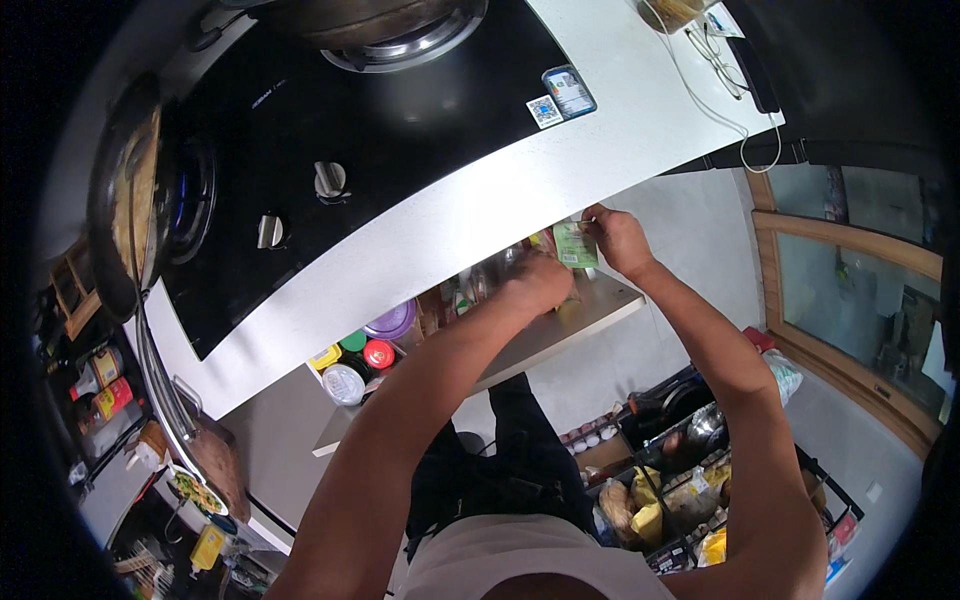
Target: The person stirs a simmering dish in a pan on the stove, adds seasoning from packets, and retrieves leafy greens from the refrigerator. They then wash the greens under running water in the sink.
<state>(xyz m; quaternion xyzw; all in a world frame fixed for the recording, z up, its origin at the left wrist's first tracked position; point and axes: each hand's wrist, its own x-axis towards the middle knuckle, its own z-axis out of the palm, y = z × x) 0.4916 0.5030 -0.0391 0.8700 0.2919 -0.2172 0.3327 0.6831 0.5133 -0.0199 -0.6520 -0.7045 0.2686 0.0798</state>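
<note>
Pinched at its top edge in my right hand (pixel 619 237) is a small green packet (pixel 576 246), held above the right end of an open drawer (pixel 600 298) under the counter. My left hand (pixel 541 280) reaches into the drawer just left of the packet. It is blurred, and its fingers are hidden among packets, so its grip cannot be made out. At the drawer's left end are jars with a purple lid (pixel 391 321), a red lid (pixel 379 353) and a white lid (pixel 343 385).
The white countertop (pixel 450 217) overhangs the drawer. On the black gas hob (pixel 420 120) sit a wok (pixel 352 22) and, at left, a frying pan (pixel 124 202) holding food over a blue flame. A black rack (pixel 660 495) with bagged goods stands on the floor at right.
</note>
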